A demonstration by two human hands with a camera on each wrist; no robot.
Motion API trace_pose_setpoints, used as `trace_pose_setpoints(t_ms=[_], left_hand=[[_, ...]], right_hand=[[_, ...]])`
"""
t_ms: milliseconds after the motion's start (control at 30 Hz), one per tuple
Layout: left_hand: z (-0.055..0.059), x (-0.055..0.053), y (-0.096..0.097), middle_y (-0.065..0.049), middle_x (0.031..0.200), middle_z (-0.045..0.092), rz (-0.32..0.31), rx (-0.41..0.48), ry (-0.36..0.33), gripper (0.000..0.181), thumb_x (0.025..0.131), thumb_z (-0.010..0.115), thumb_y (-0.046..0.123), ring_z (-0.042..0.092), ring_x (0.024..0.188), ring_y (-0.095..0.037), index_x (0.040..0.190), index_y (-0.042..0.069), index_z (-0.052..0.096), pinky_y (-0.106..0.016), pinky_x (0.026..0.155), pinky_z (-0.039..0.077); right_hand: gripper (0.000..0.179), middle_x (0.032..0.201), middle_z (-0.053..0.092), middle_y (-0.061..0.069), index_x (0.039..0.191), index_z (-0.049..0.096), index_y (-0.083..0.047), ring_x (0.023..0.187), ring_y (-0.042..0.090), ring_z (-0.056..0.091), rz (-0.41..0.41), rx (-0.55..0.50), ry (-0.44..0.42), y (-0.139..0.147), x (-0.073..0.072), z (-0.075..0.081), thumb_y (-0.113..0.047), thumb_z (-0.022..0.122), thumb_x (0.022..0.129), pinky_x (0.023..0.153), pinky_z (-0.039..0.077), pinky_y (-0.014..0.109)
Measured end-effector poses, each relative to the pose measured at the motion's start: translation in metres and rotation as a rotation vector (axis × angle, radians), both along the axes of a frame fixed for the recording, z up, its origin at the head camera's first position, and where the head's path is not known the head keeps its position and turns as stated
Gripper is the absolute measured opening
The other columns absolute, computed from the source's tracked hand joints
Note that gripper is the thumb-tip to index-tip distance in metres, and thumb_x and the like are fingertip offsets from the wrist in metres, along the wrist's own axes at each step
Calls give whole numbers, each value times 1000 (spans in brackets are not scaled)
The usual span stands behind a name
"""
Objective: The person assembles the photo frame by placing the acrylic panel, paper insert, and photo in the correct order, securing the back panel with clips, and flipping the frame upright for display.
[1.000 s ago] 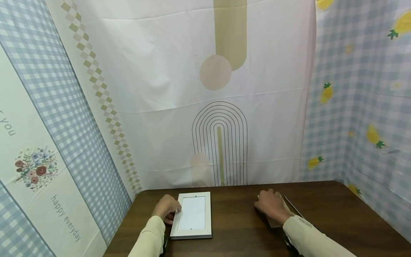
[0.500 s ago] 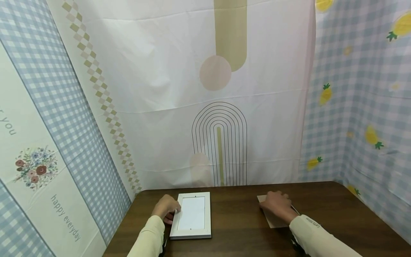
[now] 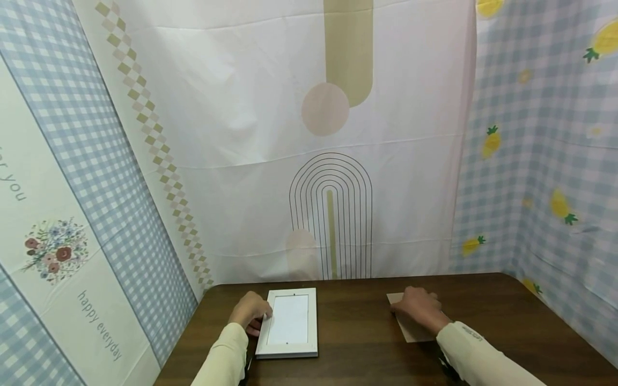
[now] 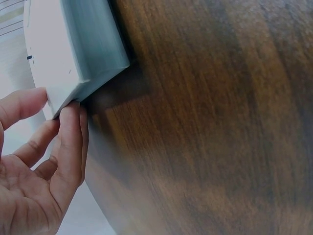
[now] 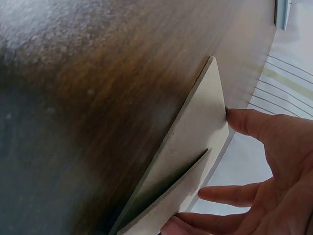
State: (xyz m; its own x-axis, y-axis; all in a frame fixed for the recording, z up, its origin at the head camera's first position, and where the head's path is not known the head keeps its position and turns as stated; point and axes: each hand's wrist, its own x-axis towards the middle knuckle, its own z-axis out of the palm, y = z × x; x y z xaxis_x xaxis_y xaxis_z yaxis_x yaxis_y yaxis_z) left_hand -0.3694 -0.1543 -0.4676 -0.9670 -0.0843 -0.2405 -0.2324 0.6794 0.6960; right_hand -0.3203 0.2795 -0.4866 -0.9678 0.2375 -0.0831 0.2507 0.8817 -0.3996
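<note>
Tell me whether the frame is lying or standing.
Lying: the head view shows the frame broad side up on the table. Whether the left hand lifts its edge, I cannot tell.

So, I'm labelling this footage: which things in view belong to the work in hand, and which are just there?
In the work:
- white frame, pinched by the left hand
- thin board, held by the right hand

Just there:
- wooden table
- white backdrop
- pineapple-print cloth
</note>
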Motion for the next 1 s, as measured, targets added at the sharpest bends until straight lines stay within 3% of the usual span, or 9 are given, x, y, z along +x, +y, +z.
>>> trace_pose_setpoints(t_ms=[400, 1000], left_hand=[[1, 2, -1, -20, 92, 69, 0, -5, -3, 12, 94, 77, 4, 75, 81, -37, 100, -5, 72, -45, 61, 71], [0, 3, -1, -21, 95, 70, 4, -6, 6, 11, 94, 79, 5, 76, 80, -37, 97, -3, 71, -43, 60, 71]], right_hand=[[60, 108, 66, 40, 102, 75, 12, 96, 52, 59, -7, 3, 36, 4, -2, -3, -45, 89, 89, 77, 58, 54], [62, 111, 66, 47, 91, 75, 9, 98, 53, 63, -3, 71, 90, 3, -4, -7, -52, 89, 89, 86, 57, 61]])
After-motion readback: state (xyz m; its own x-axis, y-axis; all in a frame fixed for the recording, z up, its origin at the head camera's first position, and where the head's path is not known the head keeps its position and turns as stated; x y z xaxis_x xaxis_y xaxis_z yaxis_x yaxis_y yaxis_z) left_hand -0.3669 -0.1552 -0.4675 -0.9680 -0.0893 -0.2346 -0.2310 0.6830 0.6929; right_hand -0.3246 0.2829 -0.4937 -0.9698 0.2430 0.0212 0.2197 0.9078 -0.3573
